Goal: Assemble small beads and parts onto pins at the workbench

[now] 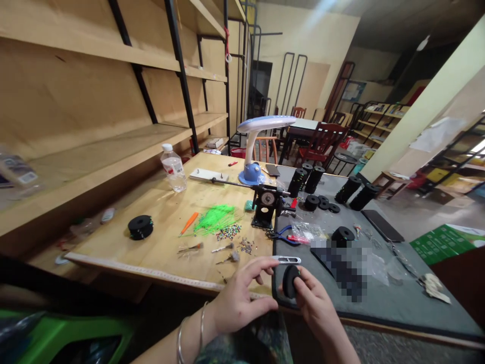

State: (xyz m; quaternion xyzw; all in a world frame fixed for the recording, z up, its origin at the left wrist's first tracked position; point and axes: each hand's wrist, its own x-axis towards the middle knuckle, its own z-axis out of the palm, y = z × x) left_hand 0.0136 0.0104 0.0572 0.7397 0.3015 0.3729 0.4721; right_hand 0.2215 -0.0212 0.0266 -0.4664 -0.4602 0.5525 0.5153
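Note:
My right hand (318, 306) grips a small black spool (290, 281) at the near edge of the table, with fingers wrapped round it. My left hand (240, 298) is just left of the spool, its fingers curled with the thumb and forefinger reaching toward the spool's side. Whether the left hand touches the spool or holds a thread, I cannot make out. Just beyond the hands lies a flat metal tool (287, 260). Bracelets circle my left wrist.
A black winding jig (266, 205) stands mid-table beside blue-handled pliers (282, 235), green strands (215, 217), beads (228, 231), an orange tool (188, 223) and a black spool (140, 226). Several black spools (306, 180), a lamp (257, 146), a water bottle (173, 168) and a phone (382, 225) stand farther back. Wooden shelves rise at left.

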